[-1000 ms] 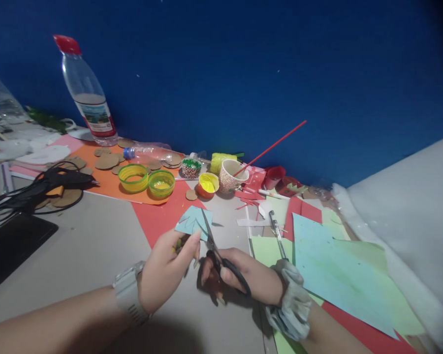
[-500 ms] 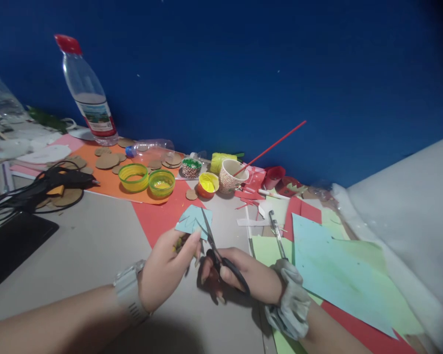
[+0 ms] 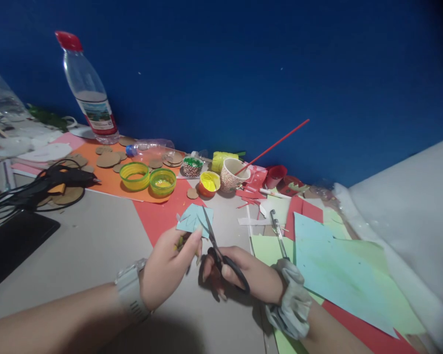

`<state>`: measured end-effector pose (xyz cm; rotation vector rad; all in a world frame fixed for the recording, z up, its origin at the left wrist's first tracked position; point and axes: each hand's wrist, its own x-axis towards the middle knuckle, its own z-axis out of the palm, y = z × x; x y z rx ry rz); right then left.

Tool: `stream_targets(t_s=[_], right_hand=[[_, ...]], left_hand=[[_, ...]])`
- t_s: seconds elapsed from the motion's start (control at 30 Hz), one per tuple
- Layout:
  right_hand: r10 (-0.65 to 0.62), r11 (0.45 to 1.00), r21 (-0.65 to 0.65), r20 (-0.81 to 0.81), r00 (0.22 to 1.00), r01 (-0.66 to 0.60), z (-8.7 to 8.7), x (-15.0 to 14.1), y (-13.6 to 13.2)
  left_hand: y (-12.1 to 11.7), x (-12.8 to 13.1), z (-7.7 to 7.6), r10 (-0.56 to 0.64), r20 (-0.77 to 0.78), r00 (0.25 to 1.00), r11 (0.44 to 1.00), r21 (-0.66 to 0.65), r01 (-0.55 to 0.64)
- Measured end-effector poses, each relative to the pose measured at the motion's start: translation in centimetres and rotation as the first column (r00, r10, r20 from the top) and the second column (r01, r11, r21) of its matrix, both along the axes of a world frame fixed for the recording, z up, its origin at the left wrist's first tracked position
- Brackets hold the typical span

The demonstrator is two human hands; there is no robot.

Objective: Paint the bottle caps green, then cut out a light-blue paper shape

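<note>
My left hand point(image 3: 175, 258) pinches a small piece of light blue paper point(image 3: 192, 218) that has pen lines drawn on it. Something yellowish shows under its fingers, too hidden to name. In my right hand point(image 3: 243, 273) is a pair of scissors point(image 3: 216, 246) with black handles. Their blades point up and away, slightly apart, at the right side of the blue paper. Both hands are above the grey table point(image 3: 107, 246), with a red sheet point(image 3: 157, 216) just beyond the left one.
Behind stand yellow-green rings point(image 3: 134, 183), a patterned paper cup point(image 3: 231, 183) with a red stick point(image 3: 276, 145), and a water bottle point(image 3: 90, 98). A glue gun point(image 3: 72, 178) with cables lies left, near a black phone-like slab point(image 3: 18, 248). Right are a pen point(image 3: 278, 233) and a large blue sheet point(image 3: 339, 275).
The scissor blades look slightly wider apart at the blue paper. Both hands stay nearly in place, and the whole view shifts very slightly.
</note>
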<state>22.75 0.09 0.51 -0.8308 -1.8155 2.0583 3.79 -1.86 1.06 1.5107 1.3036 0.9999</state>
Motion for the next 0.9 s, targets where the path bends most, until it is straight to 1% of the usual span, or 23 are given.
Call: stream_targets(t_s=[0.43, 0.57, 0.77, 0.9], right_hand=[[-0.021, 0.999, -0.031, -0.03, 0.999, 0.02, -0.32, 0.01, -0.05], [-0.024, 0.999, -0.037, -0.015, 1.0, 0.023, -0.5, 0.0, -0.04], [-0.018, 0.999, -0.041, 0.025, 1.0, 0.019, -0.52, 0.12, -0.04], [-0.026, 0.999, -0.046, 0.016, 1.0, 0.027, -0.52, 0.11, -0.08]], left_hand=[[-0.11, 0.03, -0.17, 0.025, -0.009, 1.0, 1.0, 0.009, -0.025], [-0.19, 0.04, -0.36, 0.037, -0.013, 0.999, 0.999, -0.003, -0.037], [-0.11, 0.21, -0.44, 0.024, 0.012, 1.0, 1.0, -0.003, -0.024], [-0.08, 0.2, -0.34, 0.019, 0.01, 1.0, 1.0, 0.002, -0.019]])
